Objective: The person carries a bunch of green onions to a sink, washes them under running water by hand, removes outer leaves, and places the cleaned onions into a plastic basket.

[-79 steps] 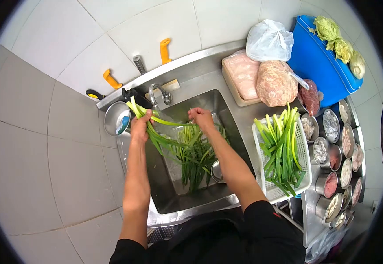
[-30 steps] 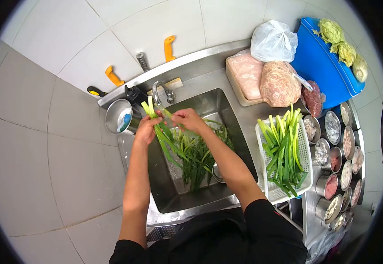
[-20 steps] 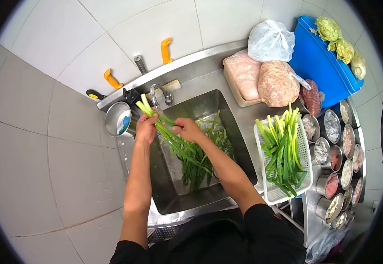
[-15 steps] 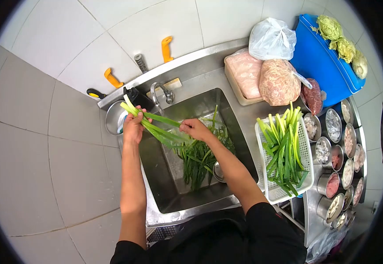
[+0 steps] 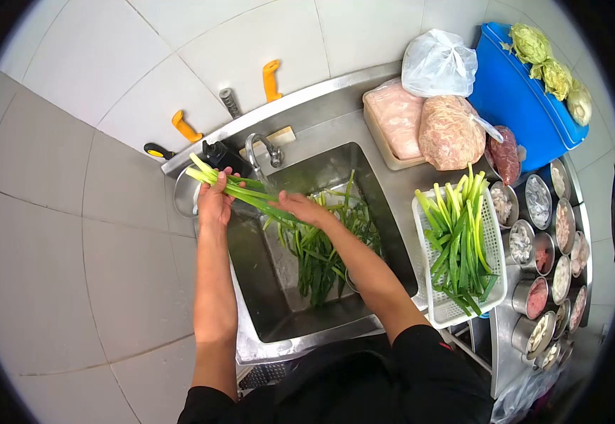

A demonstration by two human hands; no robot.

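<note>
My left hand is closed around a few green onions above the left rim of the sink. Their pale ends stick out past my fingers to the upper left, and the green leaves trail right beneath the faucet. My right hand is at the leafy part, fingers stretched out and apart, close to or touching the leaves. Below it, a loose heap of green onions lies in the sink. My right forearm partly hides a round metal item in the sink.
A white basket of green onions stands right of the sink. Behind it are a tub of bagged meat, a white plastic bag and a blue bin. Several metal cups of food line the right. Yellow handles rise along the back edge.
My right hand has loosened from a pinch on a leaf and shifted slightly left, its fingers now stretched out. The leaves in my left hand hang closer together.
</note>
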